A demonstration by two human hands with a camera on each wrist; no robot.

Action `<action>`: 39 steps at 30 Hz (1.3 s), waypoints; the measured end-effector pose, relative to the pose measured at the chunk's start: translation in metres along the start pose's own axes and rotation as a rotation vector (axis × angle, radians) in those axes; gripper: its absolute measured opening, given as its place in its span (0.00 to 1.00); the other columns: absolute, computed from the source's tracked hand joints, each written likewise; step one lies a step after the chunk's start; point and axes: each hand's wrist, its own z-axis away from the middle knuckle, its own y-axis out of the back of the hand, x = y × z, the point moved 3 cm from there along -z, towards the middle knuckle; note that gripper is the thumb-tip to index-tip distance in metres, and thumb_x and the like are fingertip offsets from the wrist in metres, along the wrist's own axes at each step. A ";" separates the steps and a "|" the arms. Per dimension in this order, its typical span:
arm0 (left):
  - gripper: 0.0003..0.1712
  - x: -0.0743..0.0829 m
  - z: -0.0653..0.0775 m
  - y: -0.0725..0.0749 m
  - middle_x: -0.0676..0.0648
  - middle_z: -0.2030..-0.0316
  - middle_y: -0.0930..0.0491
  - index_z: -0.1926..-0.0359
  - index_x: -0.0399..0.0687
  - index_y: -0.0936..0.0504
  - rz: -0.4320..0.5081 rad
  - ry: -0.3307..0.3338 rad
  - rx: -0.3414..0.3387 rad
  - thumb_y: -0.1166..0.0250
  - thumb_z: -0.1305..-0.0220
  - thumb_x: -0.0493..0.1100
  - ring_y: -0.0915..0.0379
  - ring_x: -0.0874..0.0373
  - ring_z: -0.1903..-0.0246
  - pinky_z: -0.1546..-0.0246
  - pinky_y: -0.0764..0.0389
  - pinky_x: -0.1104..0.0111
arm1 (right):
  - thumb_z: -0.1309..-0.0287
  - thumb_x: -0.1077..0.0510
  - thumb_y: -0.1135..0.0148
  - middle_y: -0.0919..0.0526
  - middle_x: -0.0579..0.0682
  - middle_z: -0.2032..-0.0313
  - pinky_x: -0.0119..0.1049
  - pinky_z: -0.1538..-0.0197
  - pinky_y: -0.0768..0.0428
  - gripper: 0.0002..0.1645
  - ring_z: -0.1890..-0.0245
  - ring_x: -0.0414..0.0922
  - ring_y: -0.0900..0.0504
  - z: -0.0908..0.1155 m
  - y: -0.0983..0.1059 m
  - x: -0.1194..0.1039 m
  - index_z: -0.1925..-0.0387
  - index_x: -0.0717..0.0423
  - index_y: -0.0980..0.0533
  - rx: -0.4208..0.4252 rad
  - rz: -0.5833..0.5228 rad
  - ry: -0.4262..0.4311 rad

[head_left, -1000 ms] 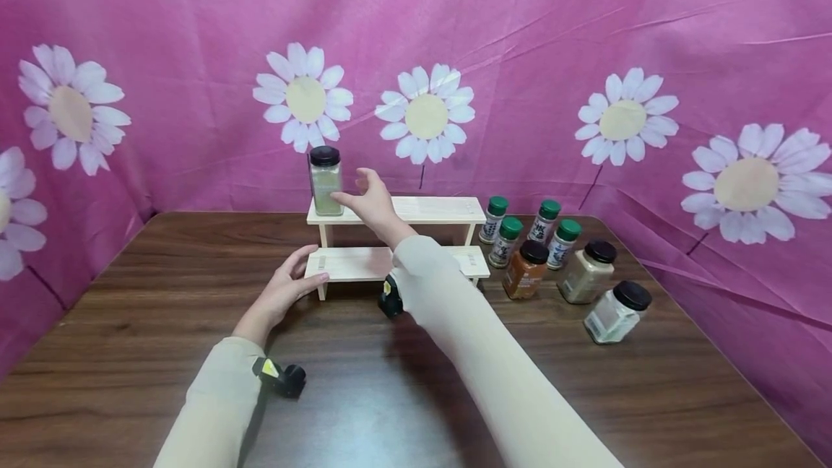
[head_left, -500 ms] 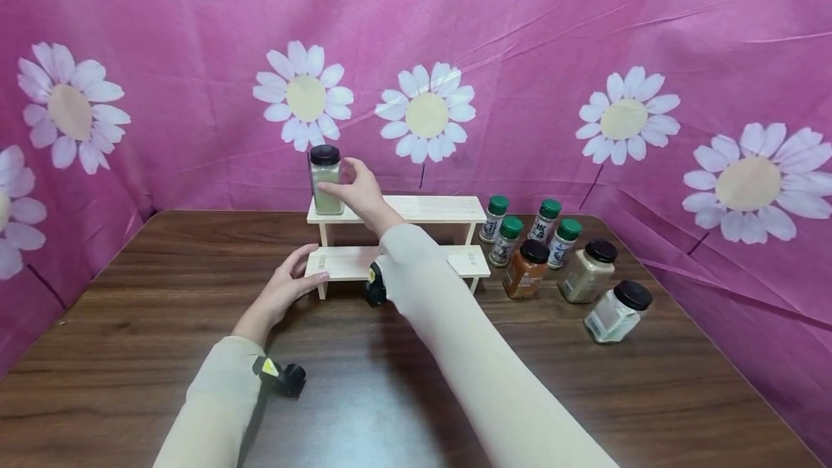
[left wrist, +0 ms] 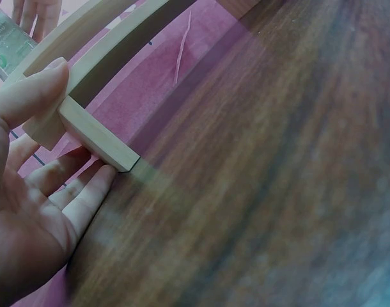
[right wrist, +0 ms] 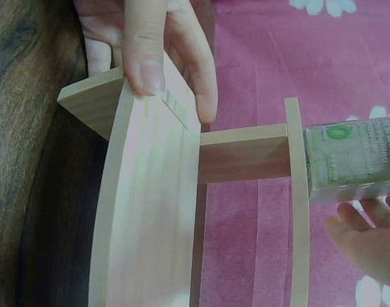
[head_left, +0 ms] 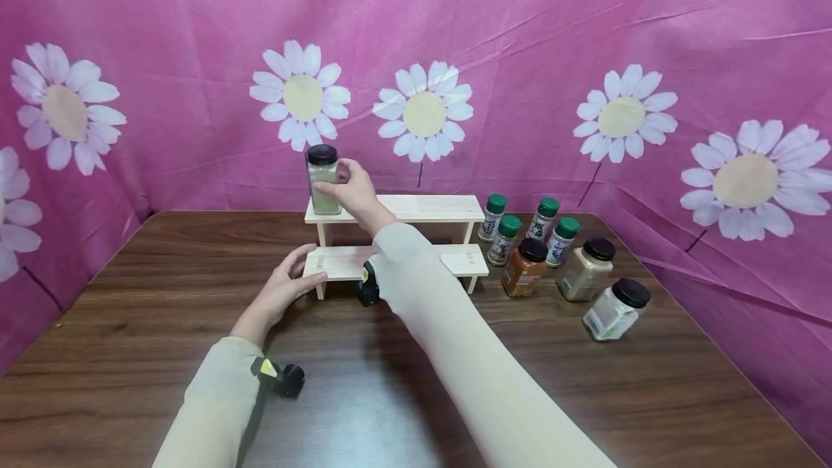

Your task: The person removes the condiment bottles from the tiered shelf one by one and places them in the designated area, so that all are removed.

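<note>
A two-tier pale wooden shelf rack [head_left: 429, 208] stands on the table. At the left end of its upper tier sits an upright square spice jar [head_left: 325, 190] with a black lid and pale green contents. My right hand [head_left: 360, 197] is at the jar's right side, its thumb across the front and its fingers bent by the side; the far fingertips are partly hidden. My left hand [head_left: 282, 291] grips the left end of the lower tier. In the left wrist view, that thumb [left wrist: 38, 93] lies on the board and the fingers reach round the leg [left wrist: 99, 134].
Right of the rack stand several green-capped shakers [head_left: 503, 240], an orange-brown jar [head_left: 523, 273], a beige jar [head_left: 585, 273] and a white jar [head_left: 611, 316], all three black-lidded. A pink flowered cloth [head_left: 520, 56] hangs behind the wooden table [head_left: 364, 396].
My right hand has moved left to the jar, and its thumb now lies across the front. The jar stays in place on the upper tier. The left hand keeps its hold.
</note>
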 end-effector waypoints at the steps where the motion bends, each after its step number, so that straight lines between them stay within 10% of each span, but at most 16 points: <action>1: 0.39 0.000 0.000 0.000 0.33 0.46 0.40 0.37 0.42 0.50 0.000 -0.001 0.000 0.39 0.46 0.37 0.31 0.65 0.62 0.61 0.29 0.73 | 0.59 0.62 0.33 0.29 0.54 0.51 0.32 0.53 0.32 0.38 0.53 0.45 0.29 0.000 0.000 0.000 0.44 0.60 0.38 0.009 0.005 0.000; 17: 0.38 0.001 0.000 0.000 0.33 0.47 0.39 0.38 0.41 0.49 -0.001 -0.019 0.009 0.40 0.46 0.36 0.31 0.65 0.64 0.63 0.29 0.73 | 0.60 0.61 0.33 0.24 0.50 0.57 0.32 0.66 0.25 0.28 0.59 0.42 0.26 0.006 0.006 0.000 0.52 0.56 0.30 0.037 -0.045 -0.033; 39: 0.39 0.000 0.001 -0.001 0.34 0.47 0.40 0.37 0.41 0.50 0.018 -0.010 -0.005 0.39 0.47 0.37 0.31 0.66 0.64 0.62 0.29 0.74 | 0.56 0.62 0.36 0.25 0.50 0.56 0.34 0.59 0.26 0.30 0.60 0.43 0.25 0.027 0.041 0.006 0.47 0.54 0.32 -0.080 -0.190 -0.067</action>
